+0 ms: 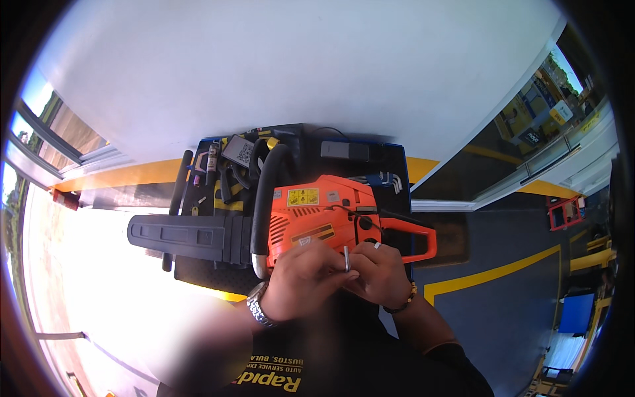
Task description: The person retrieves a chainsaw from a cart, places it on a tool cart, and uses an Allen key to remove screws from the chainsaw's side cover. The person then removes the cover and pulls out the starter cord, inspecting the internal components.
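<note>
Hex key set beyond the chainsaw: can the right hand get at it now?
Probably yes, reaching over the orange chainsaw between them: nothing appears to cover the hex key set. But the right hand is busy at a small metal rod.

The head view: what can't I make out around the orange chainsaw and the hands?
All in the head view:
Small silver piece: too small to identify, between the left hand and right hand.
Orange chainsaw: part of its near side, behind both hands.
Long dark cover: whatever is inside, hidden by the cover.
Bright area at left: washed out by glare.
</note>
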{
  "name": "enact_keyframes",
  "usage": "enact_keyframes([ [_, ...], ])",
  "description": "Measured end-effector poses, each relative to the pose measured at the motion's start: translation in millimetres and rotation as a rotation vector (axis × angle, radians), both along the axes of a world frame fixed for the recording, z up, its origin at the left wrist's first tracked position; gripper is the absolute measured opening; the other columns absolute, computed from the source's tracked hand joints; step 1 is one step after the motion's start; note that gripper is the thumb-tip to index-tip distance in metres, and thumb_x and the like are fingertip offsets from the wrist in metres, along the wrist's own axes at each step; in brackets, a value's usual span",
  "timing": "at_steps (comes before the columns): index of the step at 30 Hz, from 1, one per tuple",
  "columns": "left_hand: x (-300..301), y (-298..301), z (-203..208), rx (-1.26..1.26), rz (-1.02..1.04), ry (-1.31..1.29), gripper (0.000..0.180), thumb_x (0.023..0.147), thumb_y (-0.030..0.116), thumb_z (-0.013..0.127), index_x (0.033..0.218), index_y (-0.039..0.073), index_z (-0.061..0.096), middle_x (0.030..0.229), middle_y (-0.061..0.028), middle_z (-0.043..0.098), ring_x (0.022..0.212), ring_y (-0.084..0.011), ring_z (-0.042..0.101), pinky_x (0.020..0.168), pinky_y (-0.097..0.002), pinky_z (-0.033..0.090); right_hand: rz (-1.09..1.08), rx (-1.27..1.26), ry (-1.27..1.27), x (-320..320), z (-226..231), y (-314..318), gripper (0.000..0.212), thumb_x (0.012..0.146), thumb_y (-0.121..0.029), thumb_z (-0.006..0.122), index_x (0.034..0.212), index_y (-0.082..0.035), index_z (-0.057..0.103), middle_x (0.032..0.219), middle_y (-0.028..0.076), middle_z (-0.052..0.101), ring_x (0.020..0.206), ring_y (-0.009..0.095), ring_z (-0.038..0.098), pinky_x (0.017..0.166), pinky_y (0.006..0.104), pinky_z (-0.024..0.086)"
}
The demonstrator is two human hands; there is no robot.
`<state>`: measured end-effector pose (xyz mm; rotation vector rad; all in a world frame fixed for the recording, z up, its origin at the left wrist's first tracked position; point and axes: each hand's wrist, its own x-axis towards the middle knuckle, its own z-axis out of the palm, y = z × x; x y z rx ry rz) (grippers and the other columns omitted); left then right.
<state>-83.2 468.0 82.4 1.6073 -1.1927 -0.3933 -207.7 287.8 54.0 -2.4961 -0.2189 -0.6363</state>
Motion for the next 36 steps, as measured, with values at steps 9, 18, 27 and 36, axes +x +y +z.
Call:
enact_keyframes([
  [9, 8, 1, -7, -0.099, -0.224, 0.003, 0.031, 0.084, -0.005, 0.079, 0.114, 0.003, 0.073, 0.102, -0.0088, 0.076, 0.093, -0.0244, 0.075, 0.082, -0.0350, 0.059, 0.073, -0.180, 0.142, 0, 20, 3, 0.022, 0.083, -0.028, 0.080, 0.090, -0.014, 0.064, 0.075, 0.001, 0.059, 0.061, 0.023, 0.063, 0.056, 0.0370, 0.050],
  [18, 2, 30, 51, 0.056, 0.028, -0.276, 0.036, 0.074, 0.019, 0.095, 0.099, 0.003, 0.075, 0.095, -0.0108, 0.077, 0.083, -0.0219, 0.076, 0.072, -0.0326, 0.061, -0.083, -0.209, 0.244, 2, 20, 17, 0.028, 0.090, -0.026, 0.077, 0.077, -0.011, 0.056, 0.073, 0.006, 0.057, 0.059, 0.027, 0.061, 0.053, 0.0387, 0.047],
  [27, 281, 30, -57, 0.471, 0.372, -0.766, 0.070, 0.079, 0.031, 0.087, 0.139, 0.009, 0.059, 0.142, -0.0104, 0.061, 0.134, -0.0299, 0.057, 0.112, -0.0487, 0.044, -0.229, -0.081, 0.247, 1, 23, 36, 0.023, 0.092, -0.013, 0.072, 0.080, -0.006, 0.055, 0.077, 0.013, 0.059, 0.066, 0.036, 0.062, 0.056, 0.0450, 0.047],
  [36, 344, -49, -123, 0.979, -0.180, -1.065, 0.094, 0.064, 0.040, 0.095, 0.145, 0.015, 0.055, 0.139, -0.0077, 0.063, 0.129, -0.0295, 0.061, 0.113, -0.0500, 0.042, -0.532, 0.148, 0.322, -8, 26, 66, 0.015, 0.097, -0.013, 0.067, 0.089, -0.001, 0.063, 0.080, 0.017, 0.062, 0.070, 0.038, 0.063, 0.062, 0.0439, 0.048],
])
